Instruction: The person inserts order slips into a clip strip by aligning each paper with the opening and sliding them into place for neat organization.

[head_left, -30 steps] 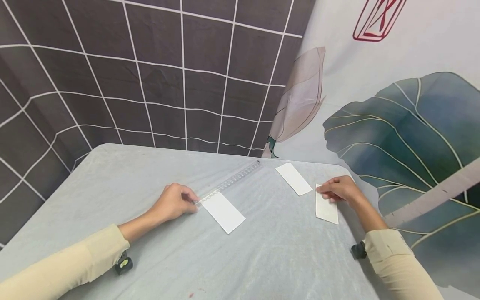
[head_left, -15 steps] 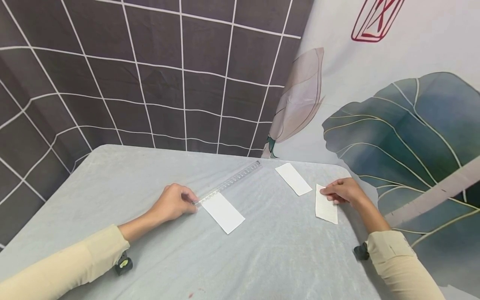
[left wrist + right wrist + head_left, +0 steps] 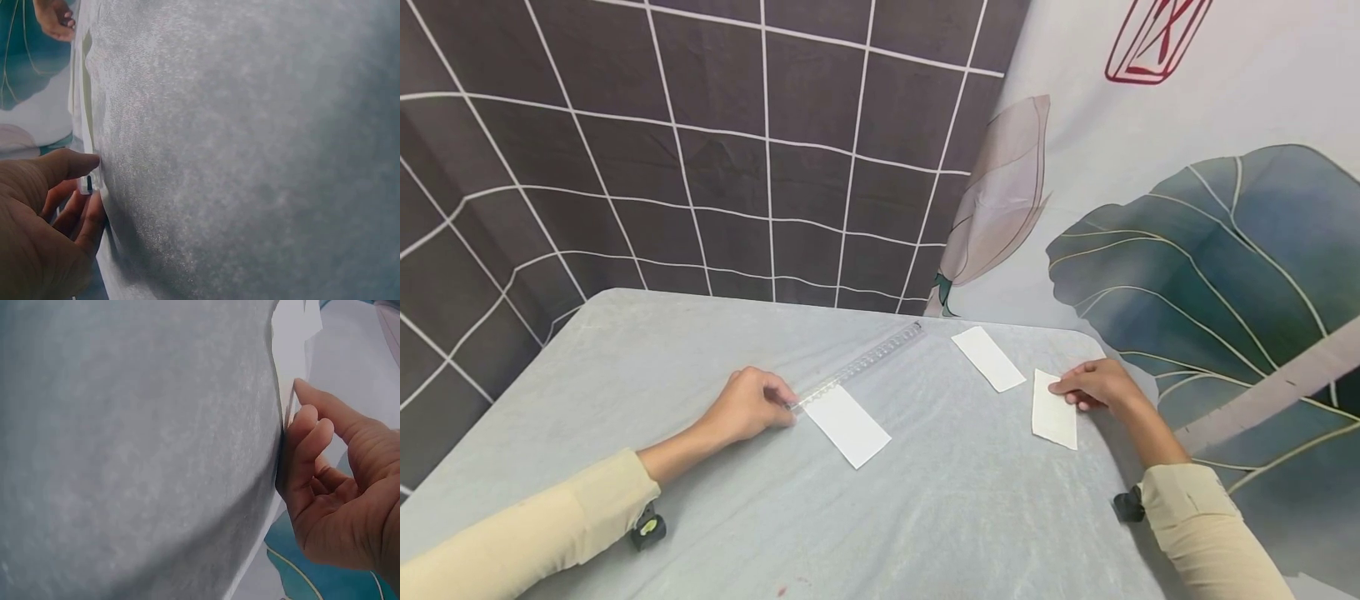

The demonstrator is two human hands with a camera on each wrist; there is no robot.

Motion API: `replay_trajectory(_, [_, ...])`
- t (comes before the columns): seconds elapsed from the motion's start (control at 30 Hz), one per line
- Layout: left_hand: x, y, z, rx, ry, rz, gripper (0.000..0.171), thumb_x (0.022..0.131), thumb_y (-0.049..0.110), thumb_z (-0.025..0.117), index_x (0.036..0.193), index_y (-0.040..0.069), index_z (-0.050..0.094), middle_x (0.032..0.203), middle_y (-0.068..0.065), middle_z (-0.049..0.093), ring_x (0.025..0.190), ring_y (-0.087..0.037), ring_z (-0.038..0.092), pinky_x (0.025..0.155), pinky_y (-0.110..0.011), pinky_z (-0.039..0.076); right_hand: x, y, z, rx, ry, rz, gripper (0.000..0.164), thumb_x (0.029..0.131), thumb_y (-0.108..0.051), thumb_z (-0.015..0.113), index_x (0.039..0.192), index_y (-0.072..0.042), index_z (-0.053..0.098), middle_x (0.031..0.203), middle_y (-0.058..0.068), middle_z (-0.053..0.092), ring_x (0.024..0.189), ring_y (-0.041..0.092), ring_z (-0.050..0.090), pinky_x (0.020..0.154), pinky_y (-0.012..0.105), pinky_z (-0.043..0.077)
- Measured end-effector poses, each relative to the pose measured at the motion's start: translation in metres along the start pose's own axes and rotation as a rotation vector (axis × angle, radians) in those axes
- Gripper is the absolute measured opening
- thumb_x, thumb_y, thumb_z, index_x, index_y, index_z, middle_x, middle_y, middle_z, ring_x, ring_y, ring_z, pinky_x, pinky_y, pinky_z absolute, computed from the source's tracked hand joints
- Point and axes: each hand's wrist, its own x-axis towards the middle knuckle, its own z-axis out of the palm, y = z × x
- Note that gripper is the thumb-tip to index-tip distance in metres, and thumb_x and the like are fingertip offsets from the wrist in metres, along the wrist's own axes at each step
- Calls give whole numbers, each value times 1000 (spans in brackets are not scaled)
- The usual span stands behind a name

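At the near left end of a clear plastic ruler point(image 3: 868, 358), my left hand point(image 3: 747, 406) grips it between thumb and fingers; the left wrist view also shows the ruler's end point(image 3: 89, 184) between them. The ruler slants away to the right, across the top edge of a white paper slip point(image 3: 850, 427). Over on the right, my right hand point(image 3: 1097, 385) touches the upper right part of an off-white paper slip point(image 3: 1049, 421) lying on the table. In the right wrist view one fingertip point(image 3: 302, 386) rests at the paper and the other fingers are bent beside its edge.
Another white paper slip point(image 3: 988, 358) lies further back, between the ruler and the right-hand slip. All are on a grey cloth-covered table point(image 3: 850, 533). Behind it hang a dark grid curtain point(image 3: 715, 150) and a leaf-patterned cloth point(image 3: 1210, 250).
My right hand has slid right across the off-white paper slip, from its upper left corner toward its right side, while the slip stays put. The left hand and ruler have not moved.
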Motion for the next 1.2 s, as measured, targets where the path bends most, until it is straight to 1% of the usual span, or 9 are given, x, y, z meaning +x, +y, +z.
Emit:
replay_trajectory(0.17, [-1, 7, -3, 13, -31, -38, 21, 72, 12, 95, 91, 16, 89, 84, 5, 84, 84, -13, 73, 77, -32, 60, 1, 2, -3, -25, 0, 29, 29, 96, -24, 89, 104, -4, 68, 64, -7, 66, 58, 5, 60, 58, 22, 49])
replay_trajectory(0.23, [-1, 4, -2, 11, -13, -8, 20, 71, 13, 94, 90, 17, 88, 82, 7, 82, 81, -10, 71, 74, -28, 57, 2, 3, -5, -49, 5, 42, 30, 94, -27, 91, 100, -6, 69, 64, -6, 65, 58, 7, 59, 59, 23, 49])
replay_trajectory(0.3, [-5, 14, -5, -13, -13, -2, 20, 71, 10, 94, 90, 12, 88, 83, 0, 83, 82, -16, 72, 74, -32, 58, 4, 5, -6, -84, 15, 60, 32, 92, -31, 92, 94, -9, 69, 64, -6, 63, 60, 9, 58, 59, 25, 48])
replay_trajectory(0.43, [-1, 0, -1, -10, -16, -20, 20, 70, 14, 96, 88, 18, 88, 83, 6, 83, 83, -13, 73, 76, -31, 59, 8, 6, -7, -138, 37, 75, 37, 88, -36, 94, 83, -13, 66, 64, -6, 61, 63, 12, 56, 60, 29, 46])
replay_trajectory(0.57, [10, -28, 9, 32, -11, -17, 24, 69, 18, 99, 86, 29, 87, 81, 16, 81, 83, -7, 73, 76, -28, 59, 7, 7, -7, -151, 55, 77, 41, 87, -37, 96, 81, -13, 62, 65, -5, 60, 65, 13, 55, 62, 30, 46])
replay_trajectory(0.67, [12, -32, 10, 44, -11, -9, 24, 69, 19, 99, 86, 31, 87, 81, 18, 81, 84, -7, 73, 77, -29, 59, 6, 6, -7, -154, 65, 88, 44, 86, -37, 97, 83, -11, 62, 66, -5, 60, 67, 14, 55, 63, 30, 48])
replay_trajectory(0.87, [4, -12, 3, -3, -13, 7, 22, 70, 17, 97, 90, 17, 88, 84, 5, 83, 84, -15, 73, 76, -31, 58, 5, 2, -6, -178, 96, 126, 49, 84, -40, 97, 88, -7, 61, 68, -3, 60, 67, 14, 56, 63, 30, 49])
replay_trajectory(1.1, [6, -10, 1, 40, -35, -5, 21, 70, 17, 97, 89, 21, 87, 84, 11, 82, 84, -10, 72, 76, -29, 58, 5, -1, -5, -211, 120, 145, 50, 83, -40, 98, 87, -5, 63, 70, -1, 58, 68, 16, 56, 64, 30, 51])
replay_trajectory(1.2, [2, 3, -5, 3, -55, -10, 20, 71, 13, 95, 89, 16, 87, 85, 4, 82, 83, -14, 71, 75, -31, 58, 6, -1, -4, -212, 110, 158, 49, 84, -41, 97, 86, -6, 62, 69, -1, 58, 67, 15, 56, 63, 30, 50])
